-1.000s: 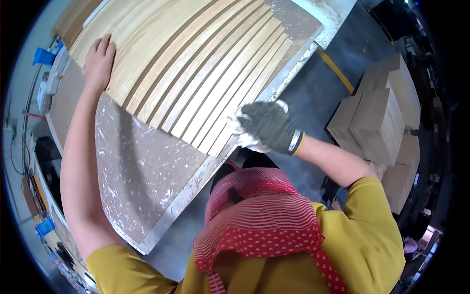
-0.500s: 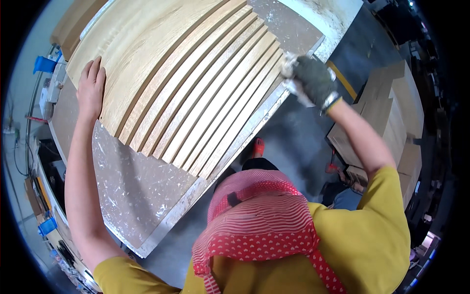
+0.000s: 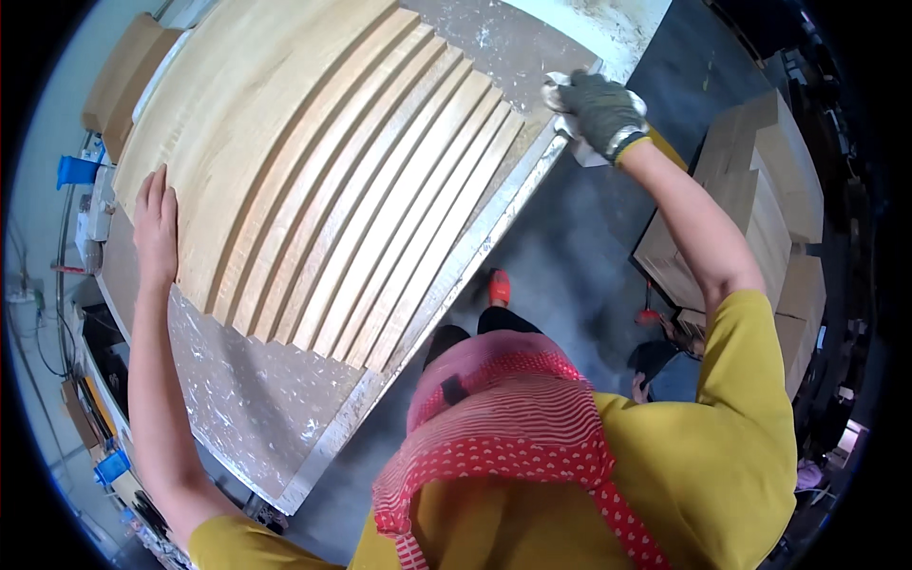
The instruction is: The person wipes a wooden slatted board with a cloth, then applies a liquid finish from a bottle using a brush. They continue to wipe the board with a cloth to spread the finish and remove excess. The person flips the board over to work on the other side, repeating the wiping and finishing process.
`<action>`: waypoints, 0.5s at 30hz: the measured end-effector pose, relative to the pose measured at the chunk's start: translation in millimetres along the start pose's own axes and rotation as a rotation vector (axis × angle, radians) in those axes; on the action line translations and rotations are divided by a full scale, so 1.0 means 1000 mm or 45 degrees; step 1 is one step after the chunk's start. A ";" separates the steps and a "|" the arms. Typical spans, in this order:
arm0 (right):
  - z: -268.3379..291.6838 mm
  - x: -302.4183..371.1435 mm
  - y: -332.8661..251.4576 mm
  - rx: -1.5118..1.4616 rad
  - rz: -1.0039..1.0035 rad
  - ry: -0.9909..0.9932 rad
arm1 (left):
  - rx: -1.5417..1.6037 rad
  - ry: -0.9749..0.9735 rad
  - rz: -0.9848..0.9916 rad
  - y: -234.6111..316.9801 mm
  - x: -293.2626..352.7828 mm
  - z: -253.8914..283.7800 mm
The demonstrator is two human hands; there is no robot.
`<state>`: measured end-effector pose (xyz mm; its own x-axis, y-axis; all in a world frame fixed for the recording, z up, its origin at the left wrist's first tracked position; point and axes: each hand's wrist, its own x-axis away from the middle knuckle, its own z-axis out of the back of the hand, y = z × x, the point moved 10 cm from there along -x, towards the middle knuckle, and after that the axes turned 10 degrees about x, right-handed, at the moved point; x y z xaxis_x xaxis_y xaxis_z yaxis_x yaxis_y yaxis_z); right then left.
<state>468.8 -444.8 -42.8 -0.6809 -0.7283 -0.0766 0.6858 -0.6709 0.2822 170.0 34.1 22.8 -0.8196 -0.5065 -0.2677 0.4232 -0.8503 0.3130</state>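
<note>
A fanned stack of pale wooden panels (image 3: 256,104) lies on a paint-specked worktable (image 3: 275,399), their stepped edges facing me. My bare left hand (image 3: 156,223) rests at the left edge of the top panel, fingers stretched out and close together. On my right hand (image 3: 604,112) is a dark grey-green work glove. Its fingers are closed on a crumpled white rag (image 3: 591,154), which sticks out on both sides of the glove. This hand is at the table's right edge, a little beyond the far right corner of the lowest panels.
Large cardboard boxes (image 3: 779,190) are stacked on the floor to the right. Another person's arm and dark clothing (image 3: 665,366) show beside them. A brown cardboard piece (image 3: 128,81) and a blue object (image 3: 78,171) stand past the table's left side.
My right hand has moved slightly up with the rag, away from the panels' corner. The stack appears lower and further left in view; my left hand stays at its edge.
</note>
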 end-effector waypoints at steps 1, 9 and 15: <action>0.004 0.003 0.024 -0.084 -0.115 0.047 | 0.010 0.000 0.004 0.004 -0.002 0.000; -0.007 0.058 0.030 0.007 -0.361 0.714 | 0.050 0.007 0.007 -0.001 -0.001 -0.001; -0.035 0.070 -0.028 -0.645 -0.701 0.346 | 0.031 0.000 0.013 -0.001 0.001 0.001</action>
<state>410.7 -482.1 -89.4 -0.9142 -0.2387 -0.3276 0.3470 -0.8786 -0.3281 168.2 34.4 22.9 -0.8155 -0.5149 -0.2643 0.4218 -0.8414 0.3378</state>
